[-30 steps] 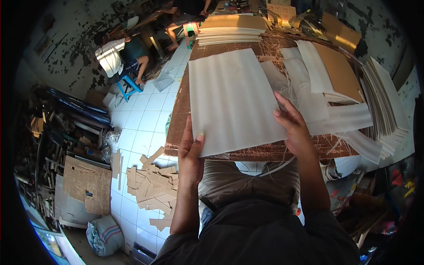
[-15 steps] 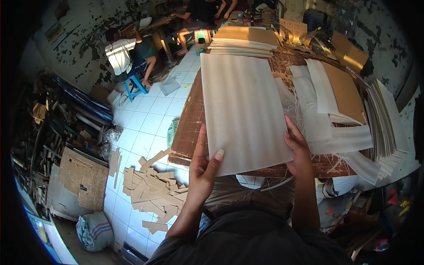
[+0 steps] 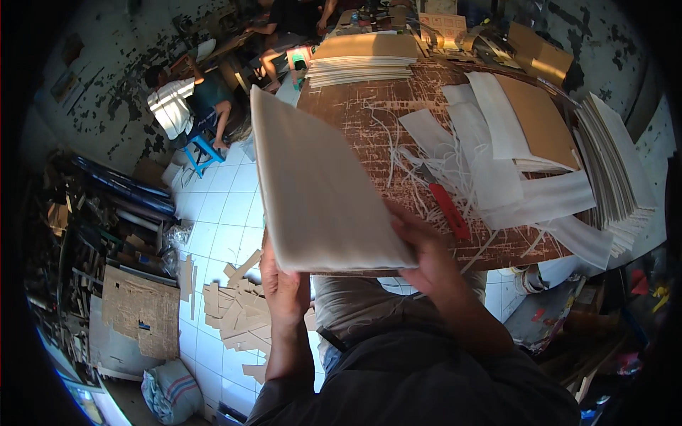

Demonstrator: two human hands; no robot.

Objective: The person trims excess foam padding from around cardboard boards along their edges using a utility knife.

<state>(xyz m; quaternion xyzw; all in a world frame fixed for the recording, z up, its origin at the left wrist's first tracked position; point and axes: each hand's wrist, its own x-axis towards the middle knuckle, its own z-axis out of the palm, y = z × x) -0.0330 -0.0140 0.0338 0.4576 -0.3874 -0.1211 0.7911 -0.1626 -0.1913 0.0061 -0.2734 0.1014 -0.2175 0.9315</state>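
Observation:
A flat rectangular panel (image 3: 320,192) faced with thin white foam is tilted up in front of me, above the table's near left edge. My left hand (image 3: 286,284) grips its lower left corner. At the lower right edge, my right hand (image 3: 426,252) is closed on the same panel, with some fingers hidden behind it. On the worn brown table (image 3: 387,99), to the right, lies a red-handled cutter knife (image 3: 449,211) among thin white foam strips (image 3: 408,167). Wider foam offcuts (image 3: 501,181) are spread beside it.
A stack of panels (image 3: 362,60) stands at the table's far end. Brown-and-white panels (image 3: 543,121) and a leaning pile of white sheets (image 3: 618,170) are at the right. Cardboard scraps (image 3: 245,312) litter the tiled floor on the left. One person (image 3: 174,106) sits on a blue stool (image 3: 202,153).
The panel has swung left and tilted, so its edge shows. Both hands have moved left with it, uncovering the cutter knife and strips on the table.

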